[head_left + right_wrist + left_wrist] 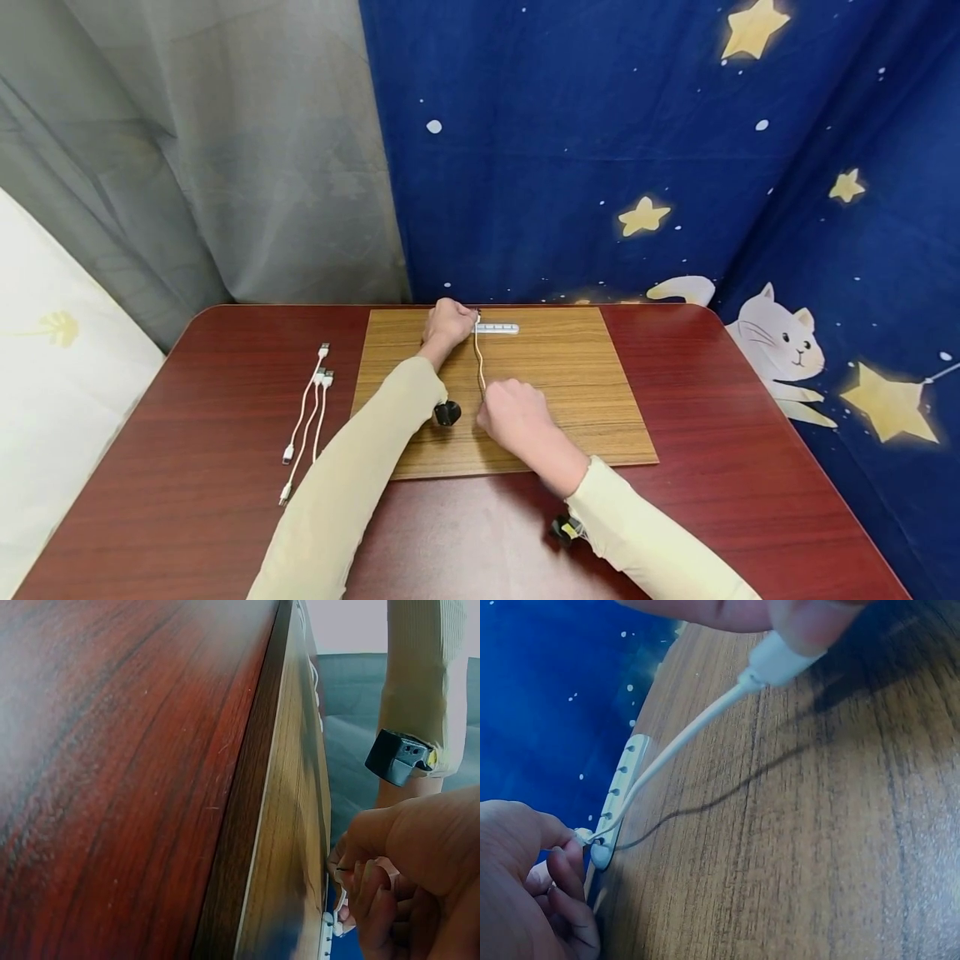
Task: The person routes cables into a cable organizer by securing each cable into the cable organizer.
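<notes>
A short white USB cable (480,358) stretches between my two hands above a wood-grain board. At the back of the board, my left hand (447,323) pinches its far end, right beside the left end of a white slotted cable holder (501,329). The left wrist view shows the cable (694,727) bending at the holder's (622,780) end slot, overlapping it there. Nearer the front, my right hand (517,412) grips the white plug (776,661) at the other end, raised over the board with a shadow below. Fingers cover most of both plugs.
Three white USB cables (307,408) lie left of the board (562,400) on the dark red table (187,433). A black wrist camera (447,412) sits on the left sleeve, another (562,530) on the right. Curtains (525,167) hang right behind the table's back edge.
</notes>
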A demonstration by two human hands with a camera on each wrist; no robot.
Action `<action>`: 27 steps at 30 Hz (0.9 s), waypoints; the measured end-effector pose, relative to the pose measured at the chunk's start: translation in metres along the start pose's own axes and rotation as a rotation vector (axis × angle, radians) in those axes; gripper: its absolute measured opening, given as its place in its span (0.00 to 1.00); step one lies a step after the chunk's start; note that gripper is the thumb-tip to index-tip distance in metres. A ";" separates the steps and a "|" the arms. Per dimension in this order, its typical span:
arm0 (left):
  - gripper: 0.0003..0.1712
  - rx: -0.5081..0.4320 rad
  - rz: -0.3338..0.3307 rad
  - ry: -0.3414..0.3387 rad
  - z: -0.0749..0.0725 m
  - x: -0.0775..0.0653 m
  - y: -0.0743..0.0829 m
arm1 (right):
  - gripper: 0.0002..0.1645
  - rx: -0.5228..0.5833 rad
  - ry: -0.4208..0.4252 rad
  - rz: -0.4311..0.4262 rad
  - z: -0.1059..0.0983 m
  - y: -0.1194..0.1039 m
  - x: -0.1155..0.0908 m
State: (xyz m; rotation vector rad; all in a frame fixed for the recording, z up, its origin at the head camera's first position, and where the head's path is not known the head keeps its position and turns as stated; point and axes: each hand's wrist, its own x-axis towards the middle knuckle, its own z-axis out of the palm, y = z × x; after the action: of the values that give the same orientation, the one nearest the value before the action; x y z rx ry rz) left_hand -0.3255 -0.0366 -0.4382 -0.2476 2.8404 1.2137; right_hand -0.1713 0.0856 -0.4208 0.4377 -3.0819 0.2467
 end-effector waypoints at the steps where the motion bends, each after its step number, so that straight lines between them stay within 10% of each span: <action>1: 0.12 0.000 0.000 0.000 0.000 0.000 0.000 | 0.14 -0.001 -0.004 0.001 0.000 0.000 0.000; 27: 0.10 0.001 0.012 0.021 0.006 0.002 0.001 | 0.13 0.021 -0.027 0.011 0.003 0.002 0.007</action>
State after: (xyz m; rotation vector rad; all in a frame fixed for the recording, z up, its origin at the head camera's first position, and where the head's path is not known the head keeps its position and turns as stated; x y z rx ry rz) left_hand -0.3282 -0.0321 -0.4416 -0.2446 2.8642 1.2193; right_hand -0.1790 0.0852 -0.4239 0.4287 -3.1113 0.2760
